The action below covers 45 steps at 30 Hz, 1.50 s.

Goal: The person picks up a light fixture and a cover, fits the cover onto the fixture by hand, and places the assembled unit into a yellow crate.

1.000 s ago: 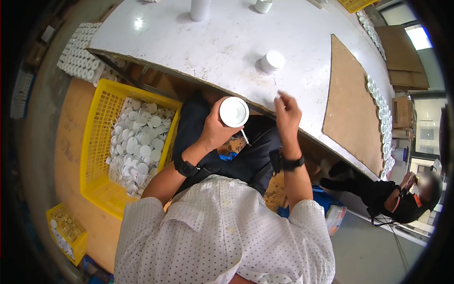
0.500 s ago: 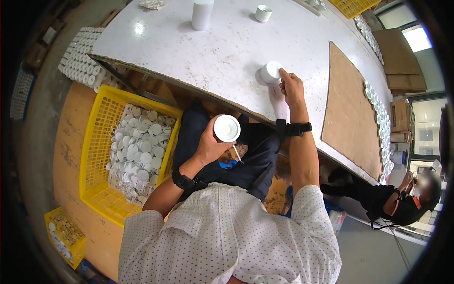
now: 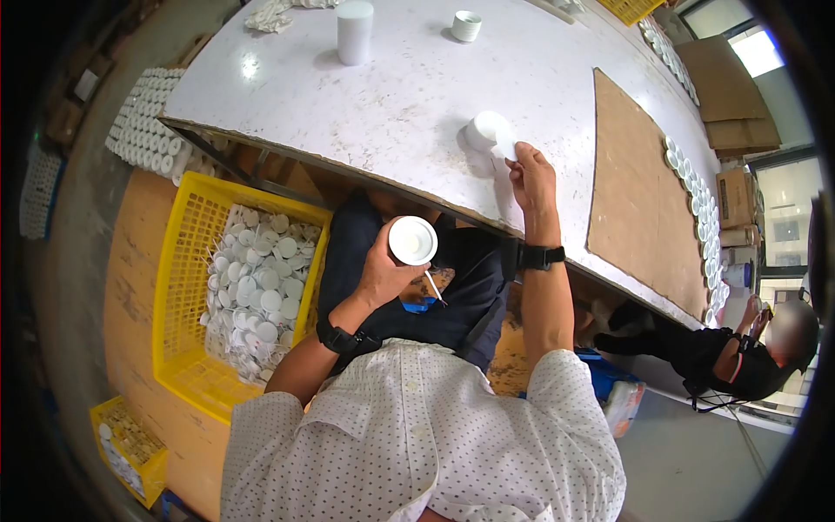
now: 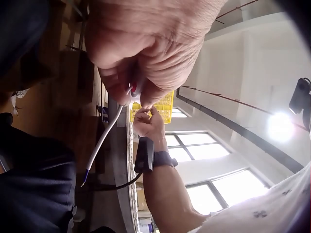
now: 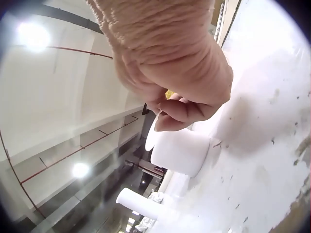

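Observation:
My left hand holds a round white cup-like housing over my lap, its open side facing up. A white cable with a bared tip runs out beneath that hand. Over the table, my right hand pinches a thin white disc by its edge. The disc stands tilted beside a short white cylinder on the table. In the right wrist view, the disc is between thumb and fingers, near the cylinder.
A taller white cylinder and a small ribbed cup stand farther back on the table. Brown cardboard lies at right beside rows of white rings. A yellow crate of white discs is at left; another person sits at right.
My right hand has reached from the table edge to the short cylinder and now holds a disc lifted off it. My left hand has lowered slightly with the housing.

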{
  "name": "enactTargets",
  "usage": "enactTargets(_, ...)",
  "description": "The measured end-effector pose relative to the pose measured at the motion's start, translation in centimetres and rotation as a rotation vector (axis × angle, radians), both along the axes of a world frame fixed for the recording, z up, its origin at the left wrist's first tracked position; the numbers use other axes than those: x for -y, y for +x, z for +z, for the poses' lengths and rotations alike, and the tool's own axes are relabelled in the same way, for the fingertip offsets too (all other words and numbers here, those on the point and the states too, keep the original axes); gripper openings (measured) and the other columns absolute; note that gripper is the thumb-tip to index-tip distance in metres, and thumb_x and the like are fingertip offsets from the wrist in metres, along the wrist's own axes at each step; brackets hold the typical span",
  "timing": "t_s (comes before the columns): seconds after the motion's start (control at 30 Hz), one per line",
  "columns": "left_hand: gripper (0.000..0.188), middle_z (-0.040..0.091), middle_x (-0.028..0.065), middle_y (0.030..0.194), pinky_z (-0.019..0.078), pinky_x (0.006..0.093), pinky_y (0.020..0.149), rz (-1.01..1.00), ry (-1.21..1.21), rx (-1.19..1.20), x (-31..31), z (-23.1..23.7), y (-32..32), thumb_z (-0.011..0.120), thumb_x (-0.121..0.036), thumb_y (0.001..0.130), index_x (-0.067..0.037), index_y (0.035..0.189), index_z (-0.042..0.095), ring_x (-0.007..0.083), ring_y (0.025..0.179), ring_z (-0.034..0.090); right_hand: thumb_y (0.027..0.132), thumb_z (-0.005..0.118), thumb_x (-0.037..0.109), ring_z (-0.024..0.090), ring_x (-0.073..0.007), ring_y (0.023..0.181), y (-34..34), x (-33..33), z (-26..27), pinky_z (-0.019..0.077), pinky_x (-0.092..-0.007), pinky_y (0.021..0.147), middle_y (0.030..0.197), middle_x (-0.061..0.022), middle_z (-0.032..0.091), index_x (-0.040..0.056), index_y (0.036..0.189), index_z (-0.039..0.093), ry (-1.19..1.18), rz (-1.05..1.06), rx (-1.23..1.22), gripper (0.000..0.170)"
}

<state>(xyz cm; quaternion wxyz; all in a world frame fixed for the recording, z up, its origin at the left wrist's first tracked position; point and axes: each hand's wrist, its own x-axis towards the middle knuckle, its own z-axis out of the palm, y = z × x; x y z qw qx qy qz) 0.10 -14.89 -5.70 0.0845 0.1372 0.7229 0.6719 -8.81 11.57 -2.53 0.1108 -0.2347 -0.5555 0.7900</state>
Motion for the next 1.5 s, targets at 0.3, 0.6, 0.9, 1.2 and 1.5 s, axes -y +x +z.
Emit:
enactTargets(0.3,0.067,0.053,0.0106,0.109,0.0402,0.029,0.088,-0.028,0.003,-0.017,-1.1,0.6,-0.5,0.073,-0.006,0.063,0.002,0.12,0.038,0.0173,0.102,0.051,0.082,0.056,0.006,0.058,-0.0117,0.071,6.3,3.6,-0.8,0.0523,-0.0213,0.06,0.084,-0.006,0.058,-0.0008,0.098,0.053,-0.142,0.03,-0.064,0.017)
enactTargets(0.6,0.07,0.049,0.0099,0.113,0.0392,0.029,0.09,-0.107,0.012,-0.003,-2.2,1.6,-1.1,0.07,-0.002,0.064,0.0,0.124,0.034,0.0167,0.106,0.047,0.087,0.052,0.016,0.056,-0.0088,0.058,10.3,5.3,-0.9,0.0471,-0.0177,0.05,0.068,-0.0027,0.055,0.0037,0.085,0.051,-0.101,0.119,0.097,0.012)
enactTargets(0.9,0.064,0.048,0.0118,0.114,0.0398,0.0299,0.089,-0.213,0.121,0.094,-2.9,1.4,-0.5,0.066,-0.018,0.074,-0.001,0.126,0.032,0.0187,0.106,0.047,0.082,0.06,0.011,0.051,-0.0044,0.054,11.7,8.5,-2.0,0.0418,-0.0162,0.046,0.067,-0.0001,0.054,0.0032,0.083,0.052,0.061,0.24,0.067,0.011)
enactTargets(1.2,0.048,0.053,0.0136,0.108,0.0418,0.0302,0.084,-0.11,0.04,0.022,-2.8,0.9,-0.5,0.057,-0.026,0.083,-0.004,0.122,0.039,0.0199,0.1,0.051,0.079,0.064,0.011,0.05,-0.0046,0.053,11.5,9.3,-1.7,0.0411,-0.0166,0.045,0.067,-0.0013,0.054,0.0019,0.083,0.05,0.089,0.239,0.074,0.016)
enactTargets(1.5,0.043,0.053,0.0135,0.107,0.042,0.0308,0.083,-0.093,0.009,0.011,-2.7,0.8,-0.5,0.053,-0.017,0.083,-0.005,0.121,0.039,0.0202,0.098,0.052,0.078,0.065,0.01,0.049,-0.0047,0.052,11.4,9.5,-2.0,0.0412,-0.0164,0.043,0.066,-0.0007,0.053,0.0036,0.081,0.049,0.048,0.272,0.091,0.017)
